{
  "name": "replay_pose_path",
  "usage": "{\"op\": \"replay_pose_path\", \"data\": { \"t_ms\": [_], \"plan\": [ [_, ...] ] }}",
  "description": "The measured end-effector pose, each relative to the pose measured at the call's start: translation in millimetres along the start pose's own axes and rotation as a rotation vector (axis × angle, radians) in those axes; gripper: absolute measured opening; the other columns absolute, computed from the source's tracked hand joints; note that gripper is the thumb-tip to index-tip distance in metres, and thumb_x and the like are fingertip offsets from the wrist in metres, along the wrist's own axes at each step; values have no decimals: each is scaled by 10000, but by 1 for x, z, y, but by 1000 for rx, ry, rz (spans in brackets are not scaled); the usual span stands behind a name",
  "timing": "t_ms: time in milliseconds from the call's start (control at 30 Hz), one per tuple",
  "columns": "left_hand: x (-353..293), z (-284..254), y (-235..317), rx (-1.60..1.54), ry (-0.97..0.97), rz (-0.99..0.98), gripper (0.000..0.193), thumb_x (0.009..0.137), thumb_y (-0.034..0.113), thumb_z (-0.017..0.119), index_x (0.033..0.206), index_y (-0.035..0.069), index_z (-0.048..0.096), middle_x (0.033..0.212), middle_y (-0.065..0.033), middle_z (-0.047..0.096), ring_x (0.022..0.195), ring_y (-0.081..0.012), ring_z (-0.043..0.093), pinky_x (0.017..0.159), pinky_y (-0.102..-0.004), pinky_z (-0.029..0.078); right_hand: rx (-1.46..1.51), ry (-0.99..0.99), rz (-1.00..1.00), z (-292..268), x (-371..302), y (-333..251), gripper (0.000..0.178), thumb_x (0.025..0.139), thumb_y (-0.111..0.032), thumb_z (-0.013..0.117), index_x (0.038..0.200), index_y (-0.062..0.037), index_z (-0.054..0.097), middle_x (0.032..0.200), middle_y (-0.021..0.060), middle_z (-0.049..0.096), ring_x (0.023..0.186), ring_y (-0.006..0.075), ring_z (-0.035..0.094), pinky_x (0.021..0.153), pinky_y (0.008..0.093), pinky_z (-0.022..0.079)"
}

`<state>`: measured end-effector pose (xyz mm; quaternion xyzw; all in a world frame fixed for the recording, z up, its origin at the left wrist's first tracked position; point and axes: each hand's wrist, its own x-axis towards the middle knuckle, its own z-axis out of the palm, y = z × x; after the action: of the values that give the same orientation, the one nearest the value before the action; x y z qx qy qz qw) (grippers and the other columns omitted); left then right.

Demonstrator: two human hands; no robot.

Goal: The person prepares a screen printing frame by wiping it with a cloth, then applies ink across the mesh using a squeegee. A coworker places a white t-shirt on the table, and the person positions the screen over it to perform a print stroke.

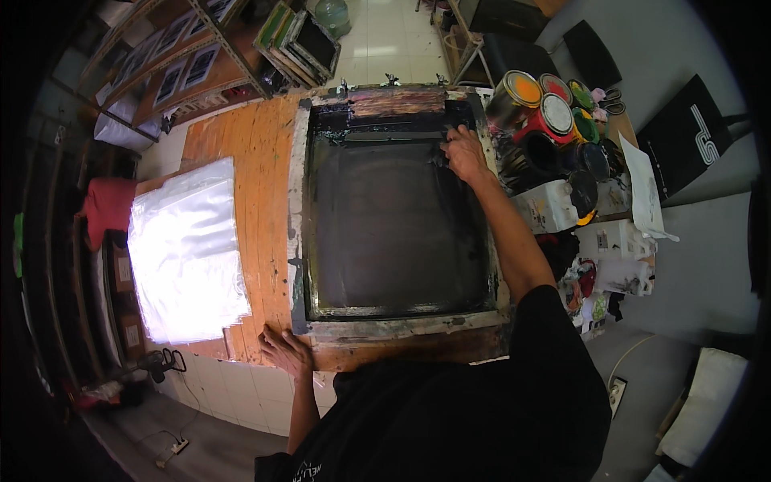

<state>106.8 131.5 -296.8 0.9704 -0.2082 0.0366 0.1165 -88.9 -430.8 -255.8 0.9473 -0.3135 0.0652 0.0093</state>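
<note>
A screen-printing frame with dark mesh lies on the wooden table in front of me. Across its far end rests a squeegee with a worn, ink-stained wooden grip, black ink around it. My right hand is over the far right part of the mesh, just nearer than the squeegee, fingers bent down and closed. A dark patch shows under the fingertips; what they hold, if anything, is hidden. My left hand lies on the table's front edge by the frame's near left corner, fingers apart and holding nothing.
A stack of clear plastic sheets covers the left of the wooden table. Several open ink cans crowd the right side, beside a white container. More framed screens lean beyond the table, near a metal rack.
</note>
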Motion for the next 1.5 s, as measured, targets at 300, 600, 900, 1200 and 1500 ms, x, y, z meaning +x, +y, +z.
{"op": "replay_pose_path", "data": {
  "t_ms": [300, 600, 900, 1200, 1500],
  "plan": [
    [1, 4, -1, 41, 43, 42, 527, 1051, 344, 332, 1409, -29, 431, 1341, -296, 432, 1167, -487, 441, 988, -568, 344, 78, 56, 4, -23, -142, -61, 204, 793, -144, 701, 971, -66, 761, 895, 90, 621, 980, 296, 548, 841, 426, 436],
    [4, 3, -3, 9, 10, -11, 574, 1020, 383, 422, 1414, -32, 456, 1372, -283, 428, 1185, -482, 437, 1004, -591, 343, -24, 204, 260, 1, -54, -23, 176, 727, -71, 716, 885, -84, 793, 891, 107, 690, 946, 303, 568, 847, 434, 461],
    [2, 0, -3, -68, -2, -43, 575, 1019, 386, 422, 1419, -26, 446, 1362, -283, 427, 1196, -476, 428, 1017, -584, 333, 227, 142, 86, 62, 62, -122, 219, 677, -85, 749, 883, -138, 802, 942, 69, 700, 995, 281, 559, 865, 408, 467],
    [3, 1, -9, -97, 31, -15, 547, 1026, 365, 438, 1404, -30, 458, 1335, -288, 440, 1148, -474, 445, 983, -570, 355, 257, -1, -194, 28, 78, -215, 179, 770, -82, 705, 919, -125, 795, 968, 67, 668, 1052, 288, 548, 902, 420, 448],
    [-2, 8, -18, -151, 41, -30, 570, 1035, 413, 417, 1414, -10, 465, 1369, -283, 442, 1206, -472, 430, 1034, -568, 335, 149, 69, -263, -24, -153, -151, 316, 744, -71, 640, 1030, -99, 771, 900, 25, 595, 975, 258, 522, 820, 399, 433]
  ]
}}
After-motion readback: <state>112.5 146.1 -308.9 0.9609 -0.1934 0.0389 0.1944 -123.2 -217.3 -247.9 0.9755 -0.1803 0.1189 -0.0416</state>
